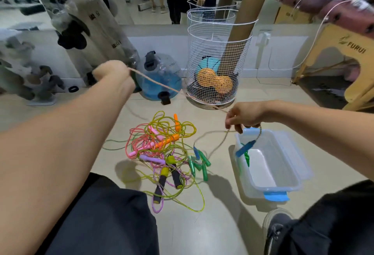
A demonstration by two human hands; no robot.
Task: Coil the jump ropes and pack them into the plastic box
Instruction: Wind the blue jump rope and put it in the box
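My left hand (113, 74) was blurred, so I couldn't make out its fingers on the beige rope (157, 84). My right hand (245, 116) hid its own fingertips. My shoe (277, 226) was partly covered by my knee.

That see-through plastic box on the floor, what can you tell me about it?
The plastic box is a clear, rectangular tub with a white-looking bottom and a blue latch on its near end. It sits upright and open on the floor, right of the tangled jump ropes. Something green lies inside at its far end. A blue handle dangles over it from the right hand.
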